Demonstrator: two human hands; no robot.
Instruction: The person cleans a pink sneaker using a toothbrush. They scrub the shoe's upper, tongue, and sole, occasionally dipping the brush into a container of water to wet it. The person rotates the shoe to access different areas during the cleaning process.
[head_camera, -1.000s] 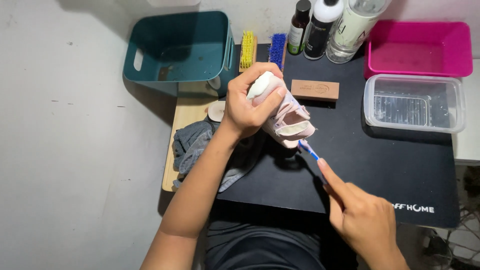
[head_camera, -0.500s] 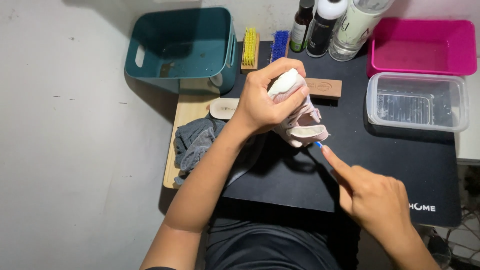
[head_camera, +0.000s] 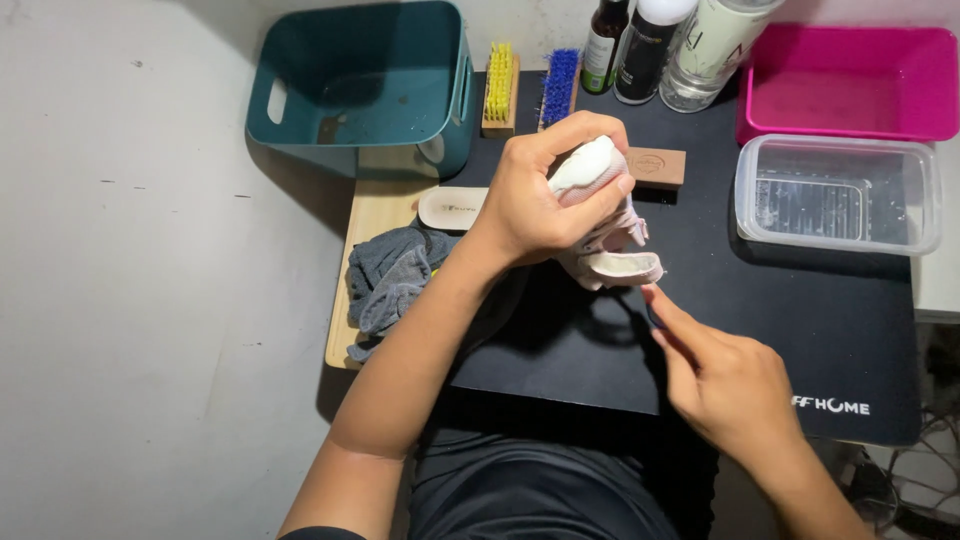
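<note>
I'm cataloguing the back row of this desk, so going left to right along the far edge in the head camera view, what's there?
Teal bin → yellow brush → blue brush → brown bottle → black bottle → clear bottle → pink tray.

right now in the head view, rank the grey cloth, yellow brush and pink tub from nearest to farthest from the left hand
1. grey cloth, just left of the left hand, by the wrist
2. yellow brush, beyond the hand, beside the teal bin
3. pink tub, far right corner
</note>
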